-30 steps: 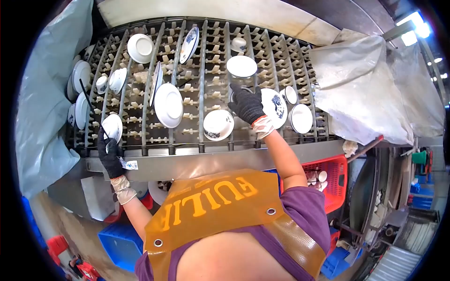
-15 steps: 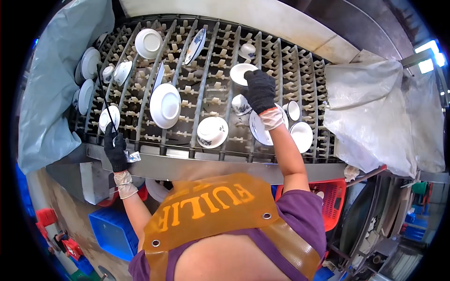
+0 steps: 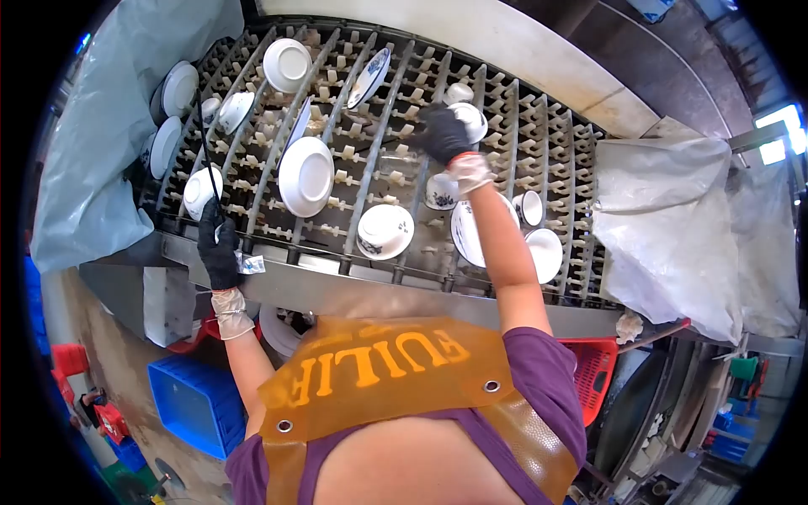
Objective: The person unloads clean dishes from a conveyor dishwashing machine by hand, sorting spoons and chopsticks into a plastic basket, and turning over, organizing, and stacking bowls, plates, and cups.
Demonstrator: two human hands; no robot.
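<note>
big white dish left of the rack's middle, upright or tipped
Tipped: the big white dish sits tilted in the rack, underside toward the camera; its raised foot ring shows.

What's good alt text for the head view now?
A black-gloved right hand is over a pegged rack of scattered, mostly white dishes, beside a white bowl; contact is unclear. The left hand, also gloved, holds a thin black rod near the rack's front edge.
</note>
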